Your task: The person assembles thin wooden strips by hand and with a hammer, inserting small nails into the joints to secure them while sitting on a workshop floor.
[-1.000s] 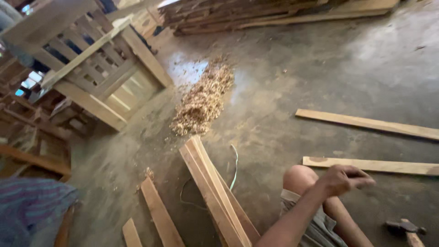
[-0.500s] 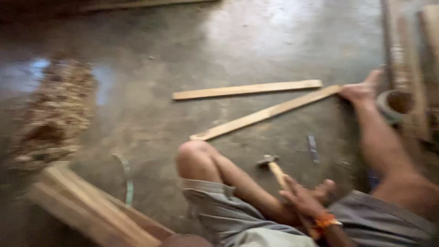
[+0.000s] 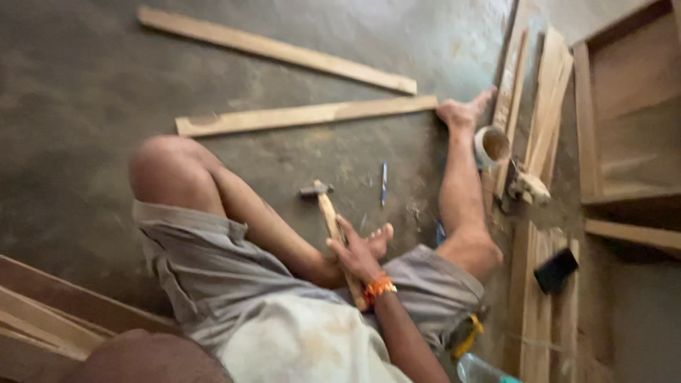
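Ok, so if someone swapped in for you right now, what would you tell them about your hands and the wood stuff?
Right hand: closed round the wooden-handled hammer, whose dark metal head rests on the grey concrete floor.
Left hand: out of view.
Things: a long pale wooden plank lies loose ahead, with a bare foot at its end. A second pale plank lies beyond. A thin blue pen lies near the hammer.
Done: hammer in hand.
Left: both planks lie separate, and nothing is being struck.

Woodworking shop: planks [image 3: 305, 115], hammer [image 3: 328, 210]
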